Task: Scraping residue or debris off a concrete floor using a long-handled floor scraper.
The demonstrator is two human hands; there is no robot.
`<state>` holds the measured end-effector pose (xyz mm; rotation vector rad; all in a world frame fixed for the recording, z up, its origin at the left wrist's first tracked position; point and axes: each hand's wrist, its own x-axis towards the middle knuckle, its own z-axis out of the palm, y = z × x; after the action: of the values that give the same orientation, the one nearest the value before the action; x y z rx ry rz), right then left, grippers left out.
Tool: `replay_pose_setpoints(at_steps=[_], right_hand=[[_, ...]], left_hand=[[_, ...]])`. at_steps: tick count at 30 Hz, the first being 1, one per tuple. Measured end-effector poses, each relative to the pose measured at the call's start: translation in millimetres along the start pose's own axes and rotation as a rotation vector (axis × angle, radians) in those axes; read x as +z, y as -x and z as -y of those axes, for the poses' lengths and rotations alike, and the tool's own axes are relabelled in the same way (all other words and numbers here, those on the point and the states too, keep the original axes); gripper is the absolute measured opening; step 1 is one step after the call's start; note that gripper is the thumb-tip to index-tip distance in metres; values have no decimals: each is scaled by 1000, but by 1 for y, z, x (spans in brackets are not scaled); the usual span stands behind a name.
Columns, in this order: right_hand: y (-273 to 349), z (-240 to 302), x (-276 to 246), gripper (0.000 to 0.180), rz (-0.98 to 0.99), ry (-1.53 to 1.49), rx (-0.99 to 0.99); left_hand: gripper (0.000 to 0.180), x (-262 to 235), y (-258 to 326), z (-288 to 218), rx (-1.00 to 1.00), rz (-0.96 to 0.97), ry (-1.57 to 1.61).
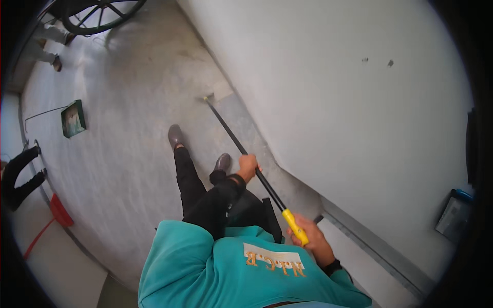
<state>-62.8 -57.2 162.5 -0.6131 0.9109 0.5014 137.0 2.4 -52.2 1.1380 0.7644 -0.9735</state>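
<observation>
A long black pole with a yellow grip [296,227] slants from beside my body out to the floor. My left hand [249,167] wraps round the black shaft [227,131] partway down. Higher up, my right hand [313,238] is closed on the yellow grip. Near the foot of the wall, the pole's far end [207,97] meets the floor, with a small yellow part and a greyish piece there. That end is too small and blurred to tell its kind.
The pale wall [349,128] runs along my right. To the left lie a green long-handled dustpan [73,119] and a red dustpan [62,211]. A spoked wheel [100,18] and other people's legs [23,174] show at the edges. My shoes [175,134] stand on grey floor.
</observation>
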Motion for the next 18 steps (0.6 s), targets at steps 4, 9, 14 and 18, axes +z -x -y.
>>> replay_pose_setpoints(at_steps=[4, 9, 14, 18], right_hand=[[112, -37, 10, 44, -194, -170, 212], [103, -70, -1, 43, -288, -159, 225], [102, -48, 4, 39, -252, -215, 246], [96, -84, -11, 39, -343, -92, 220]], left_hand=[[11, -17, 97, 95, -213, -143, -68], [10, -20, 105, 99, -337, -88, 60], [11, -14, 90, 104, -371, -265, 9], [15, -29, 77, 133, -372, -183, 8]])
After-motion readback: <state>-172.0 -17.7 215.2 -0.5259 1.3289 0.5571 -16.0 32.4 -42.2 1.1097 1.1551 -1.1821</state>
